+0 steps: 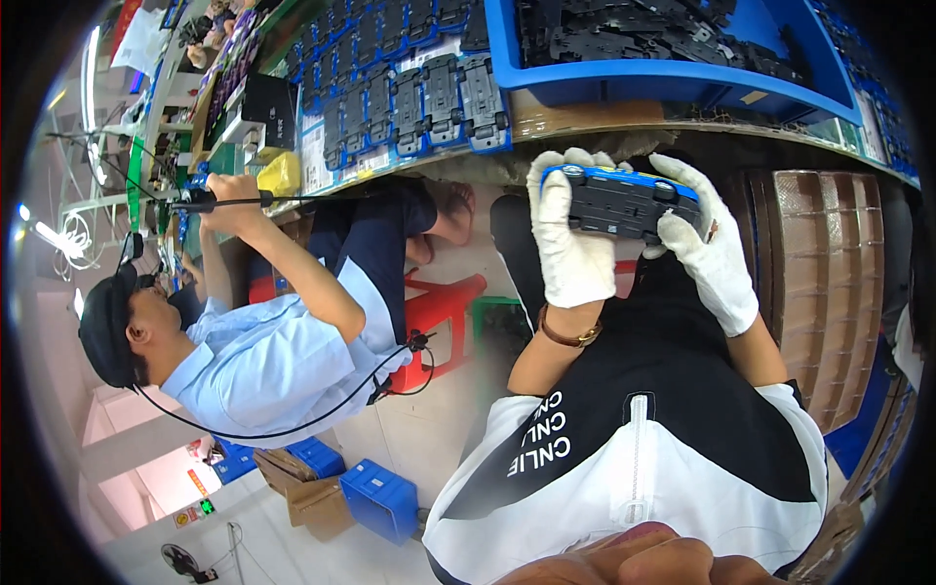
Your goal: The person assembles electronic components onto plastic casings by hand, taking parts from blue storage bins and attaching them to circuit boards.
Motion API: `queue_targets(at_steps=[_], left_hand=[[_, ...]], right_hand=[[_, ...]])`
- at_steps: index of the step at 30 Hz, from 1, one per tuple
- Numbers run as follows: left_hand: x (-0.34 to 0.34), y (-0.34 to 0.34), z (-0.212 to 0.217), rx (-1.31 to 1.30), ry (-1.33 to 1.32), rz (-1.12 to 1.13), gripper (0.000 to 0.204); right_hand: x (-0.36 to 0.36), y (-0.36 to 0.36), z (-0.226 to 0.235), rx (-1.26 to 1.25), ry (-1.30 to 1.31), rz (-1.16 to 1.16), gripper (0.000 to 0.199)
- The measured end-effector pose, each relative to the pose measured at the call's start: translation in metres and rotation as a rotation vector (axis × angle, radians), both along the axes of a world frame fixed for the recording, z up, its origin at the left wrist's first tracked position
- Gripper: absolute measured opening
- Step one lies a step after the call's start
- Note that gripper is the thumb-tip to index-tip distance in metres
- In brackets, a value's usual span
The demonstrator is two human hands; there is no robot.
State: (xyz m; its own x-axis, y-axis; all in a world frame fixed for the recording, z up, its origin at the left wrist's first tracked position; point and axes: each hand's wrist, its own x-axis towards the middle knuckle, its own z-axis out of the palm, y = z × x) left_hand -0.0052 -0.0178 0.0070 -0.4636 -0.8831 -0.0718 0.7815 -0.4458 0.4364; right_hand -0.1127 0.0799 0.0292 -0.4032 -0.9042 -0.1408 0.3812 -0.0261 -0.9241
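Note:
Between my two white-gloved hands is a blue toy car (624,205), its black underside turned toward me and its wheels showing along the upper edge. My left hand (570,229) wraps round one end, with the thumb along the side. The other end is gripped by my right hand (704,244), whose thumb presses on the black chassis near a wheel. I hold the car above my lap, just off the near edge of the workbench (546,119).
A blue bin (673,80) of black plastic parts stands on the bench ahead. Rows of upturned toy cars (409,102) lie to its left. Brown divided trays (829,283) are stacked at my right. A co-worker (263,331) in light blue sits at my left, near a red stool (439,327).

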Motion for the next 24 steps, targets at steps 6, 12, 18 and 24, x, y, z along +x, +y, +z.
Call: queue_targets(at_steps=[6, 12, 18, 24], left_hand=[[-0.005, 0.008, 0.003, 0.060, 0.033, -0.016, 0.027], [-0.010, 0.010, 0.000, -0.002, 0.053, -0.044, 0.028], [-0.022, 0.022, -0.004, 0.036, 0.019, -0.115, 0.042], [-0.024, 0.023, -0.002, -0.105, -0.061, -0.079, 0.046]], right_hand=[[-0.003, 0.006, 0.002, 0.090, 0.010, -0.071, 0.048], [-0.008, 0.009, -0.005, -0.018, 0.114, -0.109, 0.047], [-0.006, 0.008, -0.005, 0.052, 0.140, -0.112, 0.062], [-0.008, 0.005, -0.018, -0.074, 0.273, -0.143, 0.051]])
